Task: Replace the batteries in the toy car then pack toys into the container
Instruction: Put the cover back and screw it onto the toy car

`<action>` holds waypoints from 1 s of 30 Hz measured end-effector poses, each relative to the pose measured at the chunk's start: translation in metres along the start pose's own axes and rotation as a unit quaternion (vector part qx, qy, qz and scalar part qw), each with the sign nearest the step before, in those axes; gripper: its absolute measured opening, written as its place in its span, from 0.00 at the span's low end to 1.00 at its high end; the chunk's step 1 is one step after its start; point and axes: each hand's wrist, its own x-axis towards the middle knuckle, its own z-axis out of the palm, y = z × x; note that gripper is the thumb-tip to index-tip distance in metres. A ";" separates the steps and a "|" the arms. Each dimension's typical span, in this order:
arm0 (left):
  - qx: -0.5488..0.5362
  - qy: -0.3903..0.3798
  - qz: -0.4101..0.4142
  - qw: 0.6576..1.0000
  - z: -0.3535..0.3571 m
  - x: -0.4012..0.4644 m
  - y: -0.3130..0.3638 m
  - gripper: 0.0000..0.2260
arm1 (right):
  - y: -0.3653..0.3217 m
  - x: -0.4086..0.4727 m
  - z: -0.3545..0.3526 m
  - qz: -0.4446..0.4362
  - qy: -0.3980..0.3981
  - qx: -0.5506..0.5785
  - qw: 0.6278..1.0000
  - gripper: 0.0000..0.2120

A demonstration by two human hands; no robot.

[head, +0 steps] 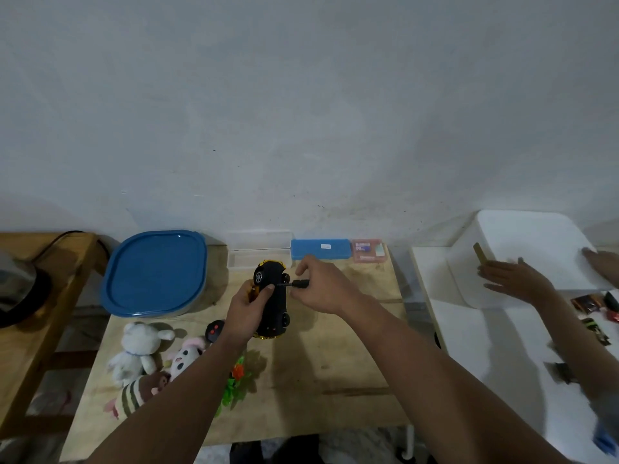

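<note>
Plywood table [335,363] before us, pale plaster wall behind. Blue-lidded container [155,274] at back left; soft plush toys [140,349] near front left. Our left hand [248,309] grips toy car [274,296], glossy black underside up, yellow trim. Our right hand [321,286] pinches screwdriver [298,283], tip touching car's underside. White table [485,346] to right.

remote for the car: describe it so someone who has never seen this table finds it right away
Start at the wooden table and find the left hand gripping the upturned toy car. The remote lies just left of that wrist. It is small, black, with red buttons, unlike the soft plush toys beside it.
</note>
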 end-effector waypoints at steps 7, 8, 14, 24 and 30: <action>-0.035 -0.035 -0.045 0.998 -0.006 0.009 -0.009 0.09 | 0.013 0.012 0.004 0.007 -0.004 0.020 1.000 0.06; -0.038 -0.041 -0.051 0.997 -0.006 0.010 -0.012 0.10 | 0.017 0.014 0.006 0.014 -0.005 0.022 1.000 0.06; -0.037 -0.054 -0.086 0.994 -0.003 0.017 -0.024 0.10 | 0.036 0.025 0.017 0.032 -0.012 0.024 0.999 0.12; -0.022 -0.046 -0.101 0.994 0.012 0.034 -0.040 0.15 | 0.061 0.029 0.018 0.067 0.016 0.023 0.997 0.15; 0.027 -0.036 -0.088 0.995 0.031 0.041 -0.040 0.21 | 0.082 0.031 0.017 0.098 0.070 0.046 0.992 0.17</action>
